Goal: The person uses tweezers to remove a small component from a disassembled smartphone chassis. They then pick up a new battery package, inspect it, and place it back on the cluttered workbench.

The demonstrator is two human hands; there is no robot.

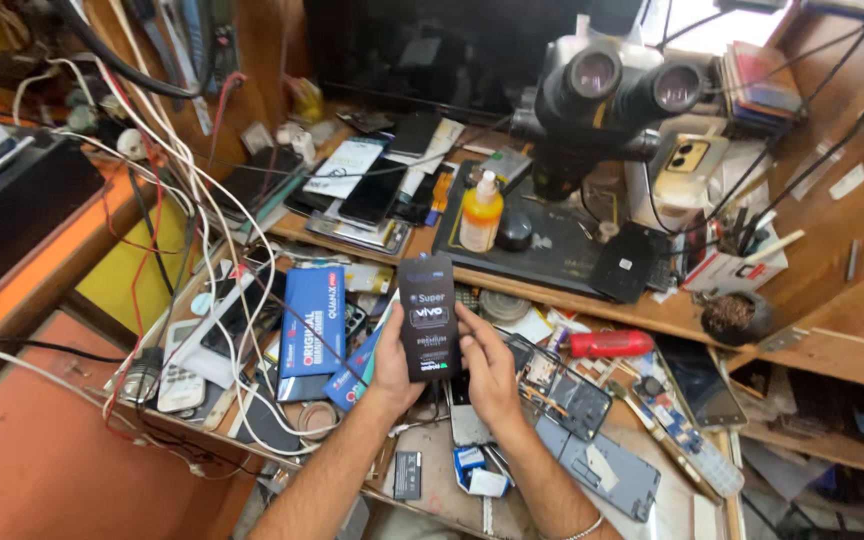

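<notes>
Black slim package (427, 316) sits pinched upright between left hand (392, 362) and right hand (490, 372), fingers closed on its long edges. Grip looks light, so it could easily slip onto the opened phone (564, 392) by the bench's front edge.

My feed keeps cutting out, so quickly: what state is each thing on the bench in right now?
Black flat package: upright, held between both hands.
Left hand: gripping the package's left edge.
Right hand: fingers on its right edge.
Opened phone: lying flat, insides exposed.
Orange bottle: upright, capped.
Microscope: standing, unused.
Blue box: lying flat, closed.
</notes>
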